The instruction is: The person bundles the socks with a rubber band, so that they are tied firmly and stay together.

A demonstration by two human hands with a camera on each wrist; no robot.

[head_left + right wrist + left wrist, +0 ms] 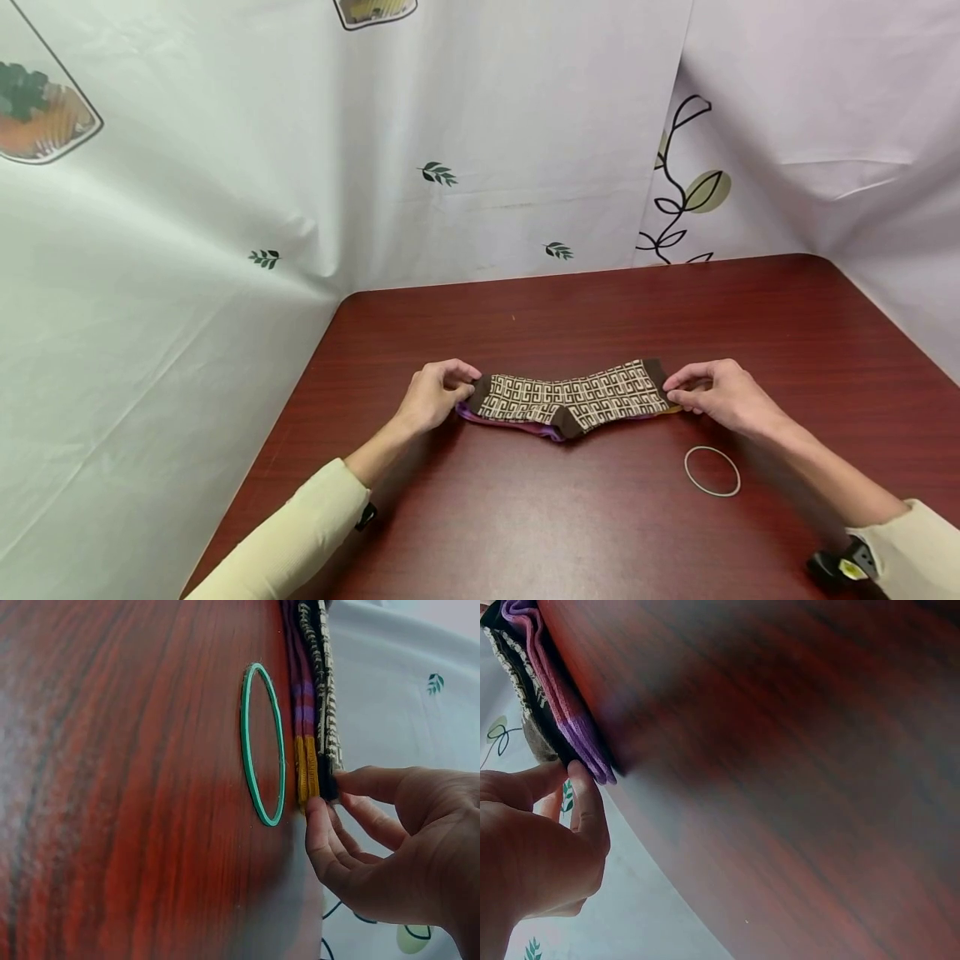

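Note:
A brown and cream patterned sock [600,396] lies flat on top of a purple, pink and mustard striped sock [566,712], stretched sideways on the table. My left hand [435,396] pinches the brown toe end between thumb and fingers. At the opposite end, my right hand [723,396] pinches the dark brown cuff, its fingertips also right at the mustard cuff of the striped sock beneath, as the right wrist view shows. Most of the striped sock is hidden under the patterned one; its edge shows along the near side.
A thin pale green elastic band [712,472] lies on the dark red wooden table [525,517], nearer than my right hand. White printed sheeting [487,208] hangs behind the table and at both sides.

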